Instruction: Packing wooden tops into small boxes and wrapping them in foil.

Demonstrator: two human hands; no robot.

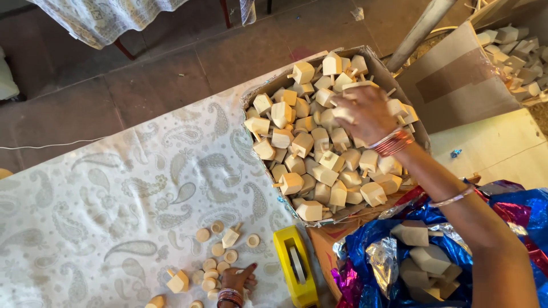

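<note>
paisley tablecloth (114, 194) – cardboard box (365, 57), yellow tape dispenser (294, 265), wooden discs (211, 268), foil wrap (365, 245)

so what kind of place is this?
Probably a small home craft or toy-assembly workspace: a cardboard box heaped with unpainted wooden spinning tops, loose wooden discs on a paisley tablecloth, and a yellow tape dispenser.

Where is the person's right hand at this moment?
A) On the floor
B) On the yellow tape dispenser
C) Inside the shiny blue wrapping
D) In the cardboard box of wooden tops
D: the right hand reaches into the cardboard box, among the piled wooden tops.
</note>
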